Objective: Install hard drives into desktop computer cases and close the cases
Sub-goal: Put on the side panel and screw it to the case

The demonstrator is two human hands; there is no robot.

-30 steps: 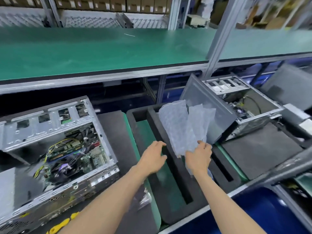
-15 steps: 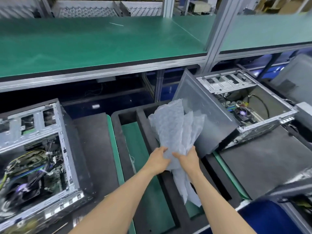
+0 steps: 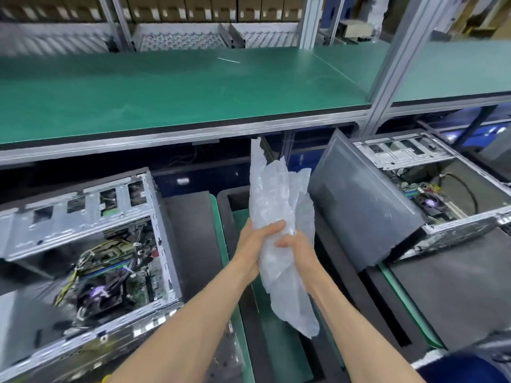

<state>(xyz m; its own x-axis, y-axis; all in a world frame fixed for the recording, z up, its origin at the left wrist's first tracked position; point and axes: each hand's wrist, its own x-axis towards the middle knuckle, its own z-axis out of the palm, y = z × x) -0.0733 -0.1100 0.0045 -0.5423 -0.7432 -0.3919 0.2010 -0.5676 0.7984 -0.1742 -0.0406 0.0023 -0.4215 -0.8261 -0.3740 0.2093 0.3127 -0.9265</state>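
While I have both hands bunched together around this wad of bubble wrap (image 3: 279, 217), my left hand (image 3: 255, 241) curled round it from the left and my right hand (image 3: 297, 251) squeezing it from the other side, neither is free for a drive, and I see no hard drive anywhere in view. The wrap's loose tail hangs down over the green mat (image 3: 243, 222) between the black foam blocks; if I drop it carelessly it could drift into the open case on my left (image 3: 91, 244), where the fan and cables lie exposed, and snag there. The case on my right (image 3: 409, 194) sits tilted, propped on its foam, so a stray elbow might tip it. Both cases are still uncovered.
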